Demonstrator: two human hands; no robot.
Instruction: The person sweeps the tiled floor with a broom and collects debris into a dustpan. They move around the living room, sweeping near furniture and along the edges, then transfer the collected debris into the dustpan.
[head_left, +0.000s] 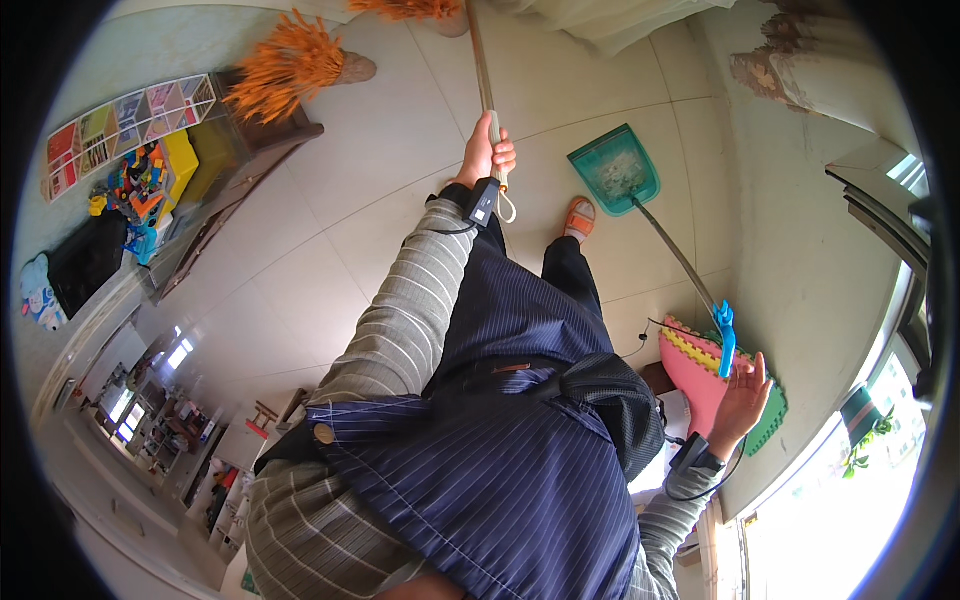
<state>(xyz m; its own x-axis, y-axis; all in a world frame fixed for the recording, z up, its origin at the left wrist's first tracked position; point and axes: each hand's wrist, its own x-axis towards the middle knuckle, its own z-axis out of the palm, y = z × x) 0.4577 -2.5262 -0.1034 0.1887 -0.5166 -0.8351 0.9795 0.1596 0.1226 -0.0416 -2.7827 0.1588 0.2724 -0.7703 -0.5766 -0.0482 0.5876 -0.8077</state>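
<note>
My left hand (489, 152) is closed around the pale grip of a long metal pole (480, 64), which has a white hanging loop (508, 208) at its near end. The pole's far end runs out of view at the top. On the right, a green long-handled dustpan (616, 171) rests on the tiled floor with grey dust or debris in its pan. Its blue handle top (724, 337) is just beside my right hand (739, 401). That hand is raised with fingers apart and holds nothing; whether a fingertip touches the handle I cannot tell.
Pink, yellow and green foam mats (694, 390) lean by the right wall. My foot wears an orange slipper (580, 217). Vases with orange dried stems (292, 67) stand upper left, near a cabinet bearing a yellow bin (180, 165) and toy bricks (139, 184). A curtain (615, 19) hangs ahead.
</note>
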